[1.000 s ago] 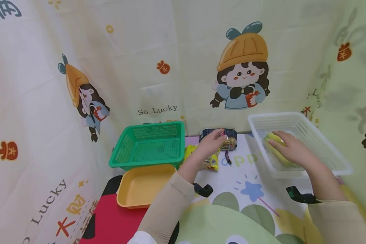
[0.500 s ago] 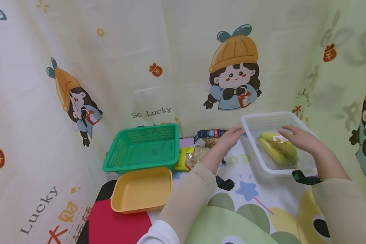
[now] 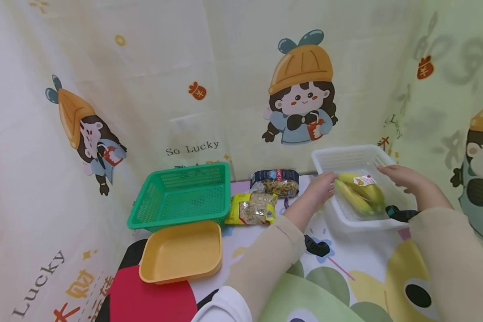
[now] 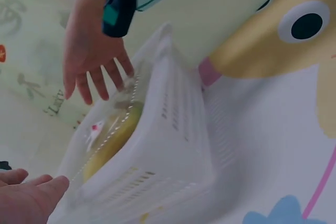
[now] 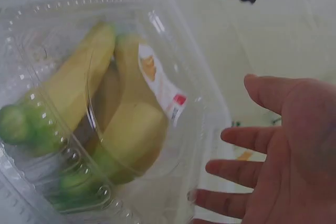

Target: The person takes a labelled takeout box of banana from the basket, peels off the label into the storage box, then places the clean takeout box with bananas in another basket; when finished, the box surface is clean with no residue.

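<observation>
There are three open containers on the table: one green basket (image 3: pixel 183 194) at the far left, one yellow tray (image 3: pixel 181 252) near it on the left, and one white basket (image 3: pixel 348 158) at the far right. One clear plastic clamshell (image 5: pixel 105 124) lies in the white basket, and it holds two bananas (image 3: pixel 360 194) bearing one label sticker (image 3: pixel 364 180). Between the baskets lie two food packets: one dark-topped packet (image 3: pixel 275 182) farther away and one yellow-edged packet (image 3: pixel 251 209) nearer. Two hands are in view, the left hand (image 3: pixel 319 190) and the right hand (image 3: pixel 406 179), each with one dark wrist strap.
</observation>
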`<state>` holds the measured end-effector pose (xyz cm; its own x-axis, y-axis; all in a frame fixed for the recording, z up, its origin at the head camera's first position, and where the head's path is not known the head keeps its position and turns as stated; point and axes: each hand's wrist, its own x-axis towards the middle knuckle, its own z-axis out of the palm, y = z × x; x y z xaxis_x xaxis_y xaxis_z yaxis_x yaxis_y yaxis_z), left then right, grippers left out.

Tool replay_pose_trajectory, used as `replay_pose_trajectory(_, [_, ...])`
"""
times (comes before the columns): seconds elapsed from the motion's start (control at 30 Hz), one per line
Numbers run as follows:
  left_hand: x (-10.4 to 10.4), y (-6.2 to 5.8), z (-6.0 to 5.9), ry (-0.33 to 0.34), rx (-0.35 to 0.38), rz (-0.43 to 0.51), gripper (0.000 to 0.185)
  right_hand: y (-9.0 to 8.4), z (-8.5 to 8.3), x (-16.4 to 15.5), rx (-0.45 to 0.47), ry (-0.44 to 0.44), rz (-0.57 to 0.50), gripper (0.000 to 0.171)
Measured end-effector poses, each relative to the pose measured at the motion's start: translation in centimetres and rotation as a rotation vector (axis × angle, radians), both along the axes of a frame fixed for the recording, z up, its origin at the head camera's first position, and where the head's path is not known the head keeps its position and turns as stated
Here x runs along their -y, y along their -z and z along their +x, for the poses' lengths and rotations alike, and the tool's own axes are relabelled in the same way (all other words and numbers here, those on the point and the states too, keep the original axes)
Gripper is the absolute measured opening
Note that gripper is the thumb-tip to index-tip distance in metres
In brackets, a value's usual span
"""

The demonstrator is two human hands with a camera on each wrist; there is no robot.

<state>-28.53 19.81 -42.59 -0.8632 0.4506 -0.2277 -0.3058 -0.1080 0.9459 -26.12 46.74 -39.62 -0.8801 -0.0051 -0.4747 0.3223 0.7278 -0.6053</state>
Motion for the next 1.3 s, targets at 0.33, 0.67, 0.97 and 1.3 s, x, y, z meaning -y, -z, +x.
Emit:
replay_pose_trajectory(0.33, [-2.0,0.4,0.9,-0.087,-0.030,-0.050,0.053,2.9,-0.3,-1.8,0.119,0.098,-0.203,0.085])
replay_pose_trajectory(0.67, [-4.2,0.3,2.0,-0.148,-0.160,-0.364,0.061,3.8,0.7,-2.7,0.100,0.114,-0.289,0.069])
replay_pose_trajectory(0.97, [-5.9,0.7,1.4,-0.301,0.130,-0.028,0.051,3.9,0.6,-2.4,0.153,0.154,-0.391,0.067])
replay_pose_trajectory(1.3, [-6.9,1.6,1.7,-0.361,0.265,0.121,0.060,4.5,0.7,-2.8,0.149,0.150,-0.443,0.067])
